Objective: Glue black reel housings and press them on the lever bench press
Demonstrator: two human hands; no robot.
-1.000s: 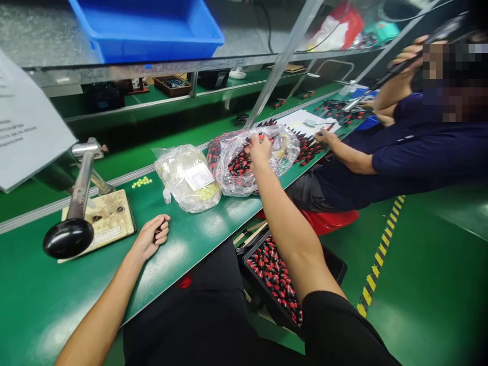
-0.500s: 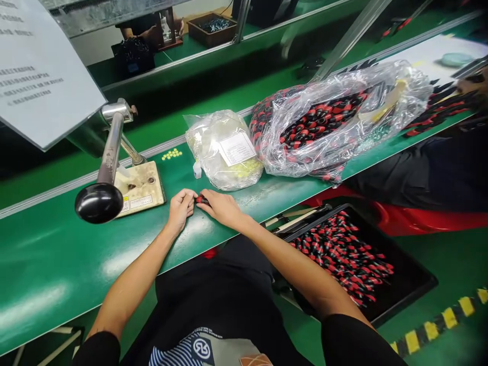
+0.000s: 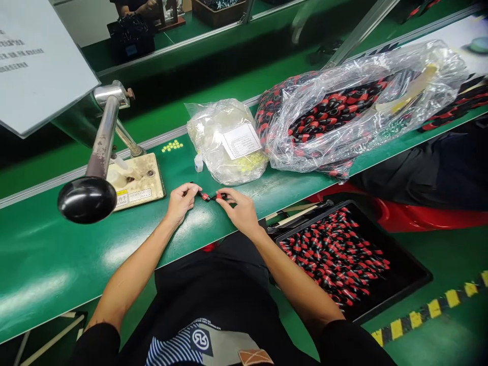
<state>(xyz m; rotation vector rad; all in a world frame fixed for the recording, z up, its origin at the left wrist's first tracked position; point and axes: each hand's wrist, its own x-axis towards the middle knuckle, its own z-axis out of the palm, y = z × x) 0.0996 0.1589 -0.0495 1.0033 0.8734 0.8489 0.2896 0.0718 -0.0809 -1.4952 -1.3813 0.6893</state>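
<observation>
Over the green bench, my left hand [image 3: 182, 204] is closed in a pinch on a small black-and-red handle-like piece [image 3: 205, 196]. My right hand [image 3: 241, 209] pinches a second black-and-red piece [image 3: 220, 196] between thumb and fingers. The inner ends of the two pieces meet or nearly meet; whether they touch I cannot tell. Beyond the hands lies a clear bag [image 3: 206, 127] with a white label and pale yellow bits inside. A small white object [image 3: 199, 163] sits by that bag, and several little yellow pieces [image 3: 173, 146] lie farther left.
A lever press [image 3: 102, 147] with a black ball knob and cream base stands at left, beneath a hanging sheet [image 3: 41, 61]. At right, a large clear bag [image 3: 282, 152] holds black-and-red pieces. A black tray [image 3: 404, 269] of similar pieces sits below the bench edge.
My right hand has moved right, away from my left hand, and two black-and-red pieces now show between them. The view has shifted slightly.
</observation>
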